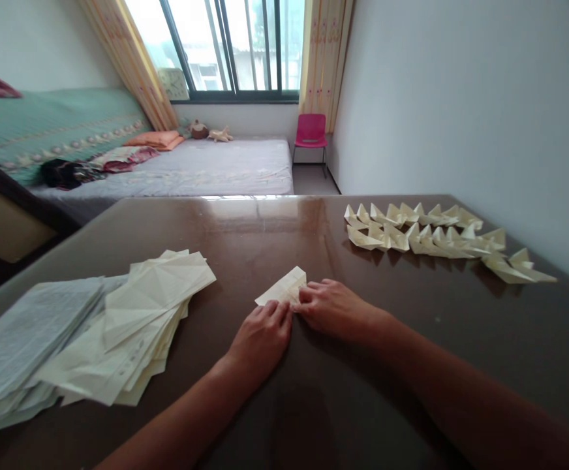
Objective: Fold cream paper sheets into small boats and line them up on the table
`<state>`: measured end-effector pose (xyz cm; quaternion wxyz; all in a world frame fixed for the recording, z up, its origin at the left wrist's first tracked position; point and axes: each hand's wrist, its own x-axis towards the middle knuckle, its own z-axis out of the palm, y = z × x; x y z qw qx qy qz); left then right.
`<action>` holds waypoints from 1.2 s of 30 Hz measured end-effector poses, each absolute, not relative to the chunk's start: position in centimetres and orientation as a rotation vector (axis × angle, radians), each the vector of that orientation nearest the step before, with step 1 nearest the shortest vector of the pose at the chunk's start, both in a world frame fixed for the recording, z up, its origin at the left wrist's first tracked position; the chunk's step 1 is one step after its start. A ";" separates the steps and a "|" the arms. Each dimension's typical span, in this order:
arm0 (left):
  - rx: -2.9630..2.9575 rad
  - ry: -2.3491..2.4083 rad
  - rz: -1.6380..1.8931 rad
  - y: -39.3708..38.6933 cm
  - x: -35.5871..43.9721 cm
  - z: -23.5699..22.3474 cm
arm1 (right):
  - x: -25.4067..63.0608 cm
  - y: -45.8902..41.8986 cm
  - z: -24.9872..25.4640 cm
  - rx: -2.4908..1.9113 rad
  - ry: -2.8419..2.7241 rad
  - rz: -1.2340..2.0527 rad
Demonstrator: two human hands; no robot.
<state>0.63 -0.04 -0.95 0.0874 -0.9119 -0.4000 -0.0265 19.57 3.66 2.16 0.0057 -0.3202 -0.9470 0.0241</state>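
Note:
A small folded sheet of cream paper point(282, 288) lies at the middle of the brown table point(275, 241), its far corner pointing away from me. My left hand point(265, 329) is closed on its near edge, fingers bent and pressed together. At the paper's right end, my right hand point(331, 305) pinches it with curled fingers. The two hands almost touch at the near right corner, and they hide that part of the paper. Faint crease lines show on the visible face.
Creased cream sheets point(152, 294) are piled on the left, beside a thick stack of printed papers point(25, 339). Several folded paper boats point(426, 238) stand in rows at the back right, near the white wall point(461, 117). Beyond the table are a bed point(235, 166) and a pink chair point(310, 132).

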 end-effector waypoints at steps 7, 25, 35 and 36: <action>-2.555 -1.264 0.122 -1.5 1.6 -1.3 | 17.6 0.2 2.7 -1.238 -3.009 -0.131; -2.711 -1.493 -0.202 1.0 -1.5 0.5 | 18.0 2.3 3.2 -1.408 -2.845 0.104; -2.732 -1.522 -0.456 1.7 -2.1 -0.2 | 18.2 3.2 1.9 -1.265 -2.878 -0.139; -2.724 -1.528 -0.517 2.0 -2.2 -0.3 | 18.4 3.4 1.8 -1.211 -2.887 -0.135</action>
